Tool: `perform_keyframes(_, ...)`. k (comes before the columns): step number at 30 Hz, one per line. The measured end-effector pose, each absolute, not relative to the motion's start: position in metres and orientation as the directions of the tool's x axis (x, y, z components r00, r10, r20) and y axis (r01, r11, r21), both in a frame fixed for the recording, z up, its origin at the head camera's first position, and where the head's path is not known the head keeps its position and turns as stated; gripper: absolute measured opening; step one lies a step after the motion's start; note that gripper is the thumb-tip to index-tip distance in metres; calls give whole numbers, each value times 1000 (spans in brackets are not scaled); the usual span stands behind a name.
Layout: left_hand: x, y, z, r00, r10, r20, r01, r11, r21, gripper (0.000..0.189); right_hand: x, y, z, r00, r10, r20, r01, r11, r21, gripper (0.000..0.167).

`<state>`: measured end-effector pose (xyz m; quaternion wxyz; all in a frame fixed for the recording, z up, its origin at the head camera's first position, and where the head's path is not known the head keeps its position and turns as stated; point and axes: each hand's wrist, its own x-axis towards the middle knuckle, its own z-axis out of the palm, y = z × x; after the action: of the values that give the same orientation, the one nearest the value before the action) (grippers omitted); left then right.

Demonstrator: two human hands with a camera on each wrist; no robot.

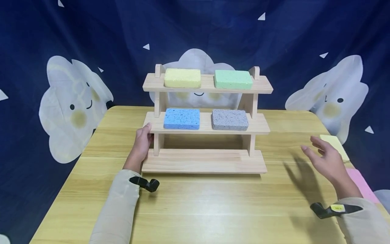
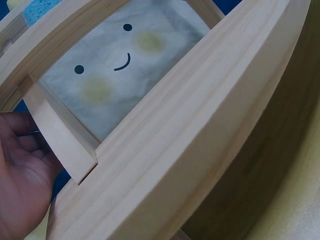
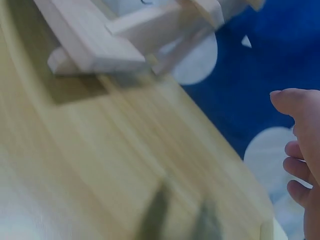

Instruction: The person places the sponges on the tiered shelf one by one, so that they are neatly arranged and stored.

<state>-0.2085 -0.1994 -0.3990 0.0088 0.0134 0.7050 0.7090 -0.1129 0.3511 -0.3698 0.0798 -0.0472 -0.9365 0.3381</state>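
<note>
A person holds a three-tier wooden rack (image 1: 204,162) on a wooden bench (image 1: 213,206).
The left hand (image 1: 141,144) clasps the middle shelf (image 1: 206,127) at its left end; the right hand (image 1: 330,166), its grip loosely spread, is above the bench's right side, near a pale yellow block (image 1: 336,147). On the top shelf (image 1: 207,83), a yellow sponge (image 1: 182,78) sits left, a green sponge (image 1: 233,80) right; below, a blue sponge (image 1: 181,119) left, a gray sponge (image 1: 230,120) right.

Wooden rack (image 3: 95,40), right hand (image 3: 311,145) (apart)
</note>
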Motion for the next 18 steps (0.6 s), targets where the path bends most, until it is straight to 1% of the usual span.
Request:
perform_keyframes(4, -207, -201, -400, -1000, 25, 6, 6, 6, 1000, 60, -103, 367, -380, -969, 210, 131, 88, 788, -609, 63)
perform_keyframes(9, -208, -201, -400, -1000, 14, 7, 7, -3, 1000, 59, -92, 385, -389, -944, 312, 109, 201, 804, -560, 64)
perform_keyframes(15, -208, -201, -401, -1000, 13, 18, 18, 2, 1000, 59, -83, 401, -397, -880, 474, 36, 372, 734, -568, 71)
perform_keyframes(18, -208, -200, -400, -999, 28, 24, 24, 4, 1000, 60, -79, 407, -401, -853, 521, 29, 415, 710, -569, 71)
